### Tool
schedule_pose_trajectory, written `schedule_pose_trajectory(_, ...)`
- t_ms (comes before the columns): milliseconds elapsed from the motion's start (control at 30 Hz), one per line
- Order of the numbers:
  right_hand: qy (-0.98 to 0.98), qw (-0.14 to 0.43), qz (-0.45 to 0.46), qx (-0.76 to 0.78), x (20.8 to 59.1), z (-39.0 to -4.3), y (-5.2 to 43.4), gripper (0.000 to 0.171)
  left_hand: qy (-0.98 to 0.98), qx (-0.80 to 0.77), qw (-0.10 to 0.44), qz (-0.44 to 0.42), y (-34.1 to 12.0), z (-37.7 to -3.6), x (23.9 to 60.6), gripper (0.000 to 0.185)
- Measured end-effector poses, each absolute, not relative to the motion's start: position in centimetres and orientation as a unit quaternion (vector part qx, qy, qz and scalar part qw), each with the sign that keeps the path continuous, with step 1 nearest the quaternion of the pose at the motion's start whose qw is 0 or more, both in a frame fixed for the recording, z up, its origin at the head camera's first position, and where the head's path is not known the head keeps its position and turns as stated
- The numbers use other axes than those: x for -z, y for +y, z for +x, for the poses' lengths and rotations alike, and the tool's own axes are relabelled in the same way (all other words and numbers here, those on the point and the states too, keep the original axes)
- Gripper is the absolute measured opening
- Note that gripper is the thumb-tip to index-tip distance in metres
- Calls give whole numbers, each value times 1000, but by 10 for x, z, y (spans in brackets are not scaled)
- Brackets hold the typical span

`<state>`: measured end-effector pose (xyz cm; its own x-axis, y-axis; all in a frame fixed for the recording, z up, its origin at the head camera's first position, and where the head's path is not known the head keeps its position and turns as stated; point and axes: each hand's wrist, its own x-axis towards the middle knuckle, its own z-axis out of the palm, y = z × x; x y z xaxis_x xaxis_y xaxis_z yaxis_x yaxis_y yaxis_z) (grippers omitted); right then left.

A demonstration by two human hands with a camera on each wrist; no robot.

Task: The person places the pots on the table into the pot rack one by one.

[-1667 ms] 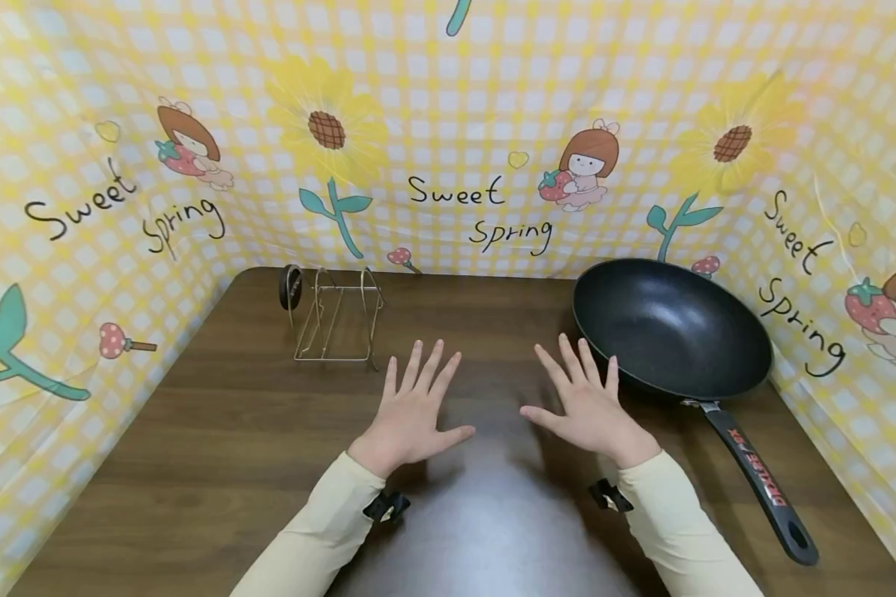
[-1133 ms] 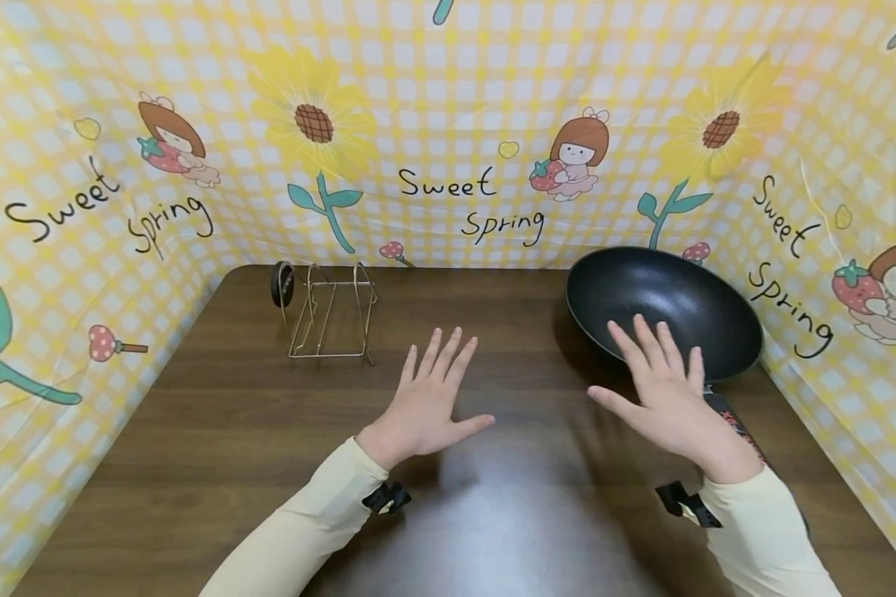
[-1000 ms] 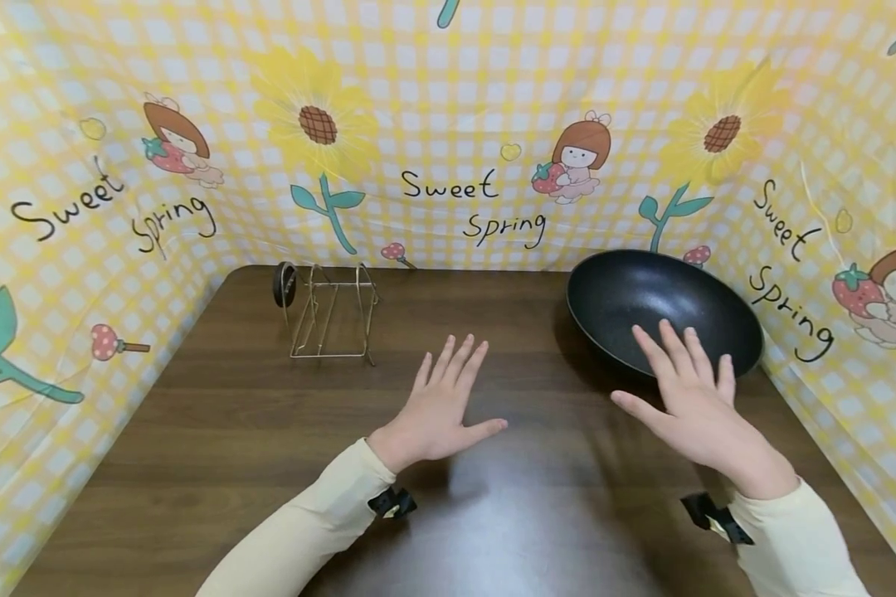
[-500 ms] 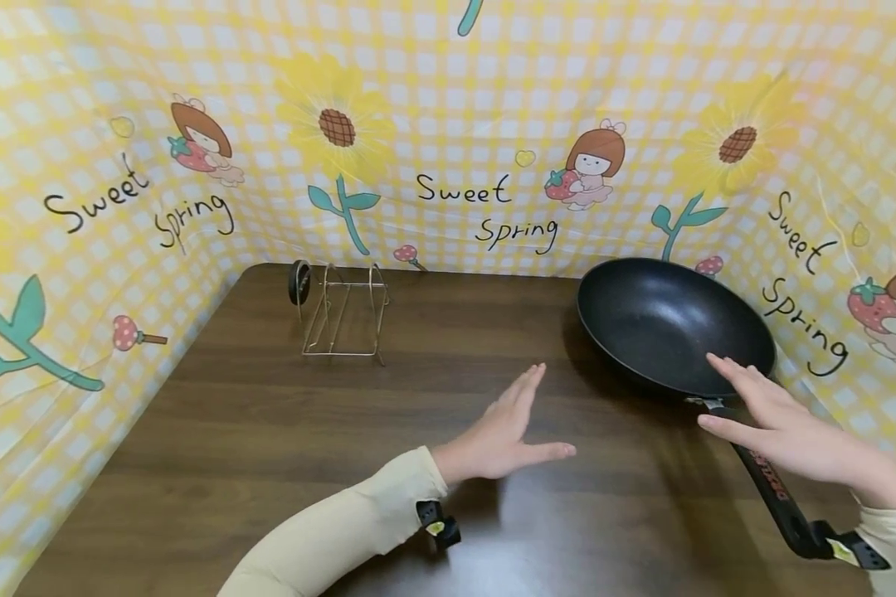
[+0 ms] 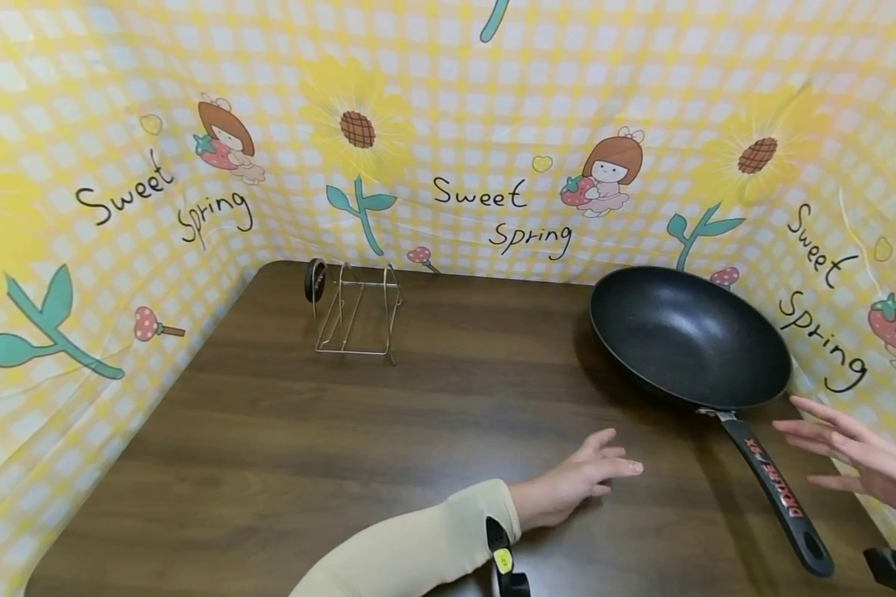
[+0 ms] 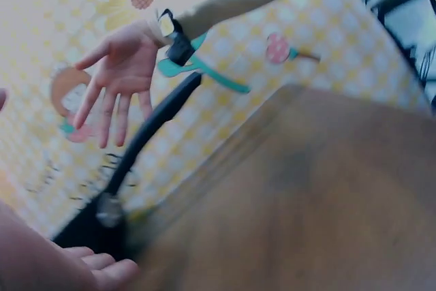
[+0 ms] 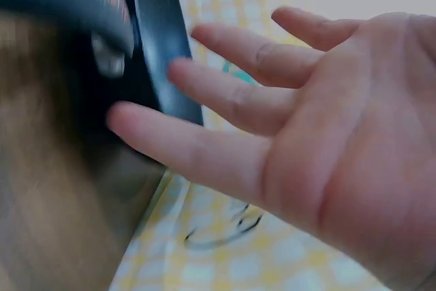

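Observation:
A black wok (image 5: 690,336) sits at the back right of the wooden table, its long handle (image 5: 772,489) pointing toward the front right. To the right of that handle is my right hand (image 5: 862,456), fingers spread and holding nothing; in the right wrist view its palm (image 7: 340,141) faces the wok's side. My left hand (image 5: 571,481) hovers left of the handle, fingers loosely bent with nothing between them. The left wrist view shows the wok handle (image 6: 153,124) between the left fingers (image 6: 102,267) and the right hand (image 6: 126,66).
A wire rack (image 5: 354,315) with a black round piece on its left side stands at the back left. Yellow checked cloth (image 5: 463,108) walls off the back and both sides of the wooden table (image 5: 269,464).
Both hands have moved to the right, the right one passing over the wok's handle to its far side. The left fingers have turned and bent. The camera view has shifted slightly; wok and rack stay put.

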<state>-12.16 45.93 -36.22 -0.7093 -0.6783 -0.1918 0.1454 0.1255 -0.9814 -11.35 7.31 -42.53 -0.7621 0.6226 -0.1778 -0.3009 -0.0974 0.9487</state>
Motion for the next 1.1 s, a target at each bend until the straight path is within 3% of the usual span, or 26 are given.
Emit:
schedule_pose_trajectory(133,516,440,-176,713,371,-124,474,64,488,-796,344,96,90,-106,436,73)
schedule_pose_trajectory(367,482,499,-159,703,396,-126,466,71,403,-802,433,82,118,-90,443,57)
schedule_pose_trajectory(500,409,505,-200,733,412,-127,452,77,373,-770,515,53,136,-82,442,50)
schedule_pose_trajectory(667,365,496,-212,759,420,-133,436,82,334,-738,586,22,156,-83,433,61)
schedule_pose_trajectory(867,341,489,-203,777,425,-136,424,84,309,-735,604,-7,179,-85,418,62)
schedule_pose_trajectory(1100,302,462,-196,810,431,-138,414,77,311,-745,590,-13,199,-83,406,39)
